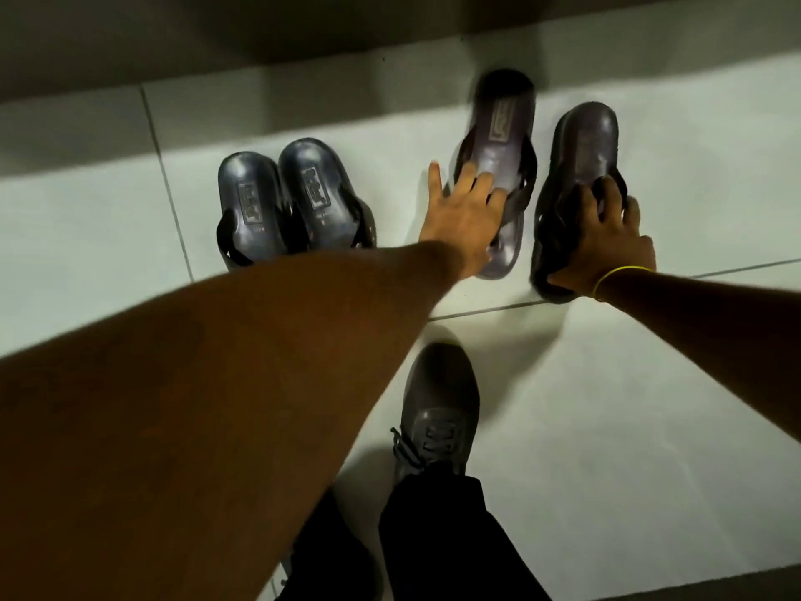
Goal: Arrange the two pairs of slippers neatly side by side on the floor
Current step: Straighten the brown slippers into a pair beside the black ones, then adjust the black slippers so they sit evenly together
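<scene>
- Dark grey-purple rubber flip-flops make up both pairs, four slippers in all, lying on the pale tiled floor [607,405] in the upper half of the head view.
- First pair: the left slipper of the first pair [249,206] and the right slipper of the first pair [323,195] lie at about ten o'clock from the middle of the view, sides touching, heels pointing toward twelve o'clock, black straps at the near end.
- Second pair sits at about one o'clock, well apart from the first pair; its two slippers have a strip of bare tile between them.
- The third slipper [503,136] is blurred and leans slightly toward one o'clock; it bears a rectangular stamp on its sole bed.
- The left hand [466,214] lies on the near part of that third slipper, fingers spread and pressed flat over the strap area, thumb sticking out toward eleven o'clock; whether it grasps the slipper or only pushes on it, I cannot tell.
- The fourth slipper [581,167] lies just to the right, at about two o'clock.
- The right hand [602,245] is clamped over its near end, fingers curled on the strap and thumb along the edge at seven o'clock.
- A yellow band [617,275] circles the right wrist.
- At six o'clock a grey laced shoe [437,409] stands on the tile, with a black trouser leg [450,540] above it.
- Dim shadow covers the far strip of floor at twelve o'clock.
</scene>
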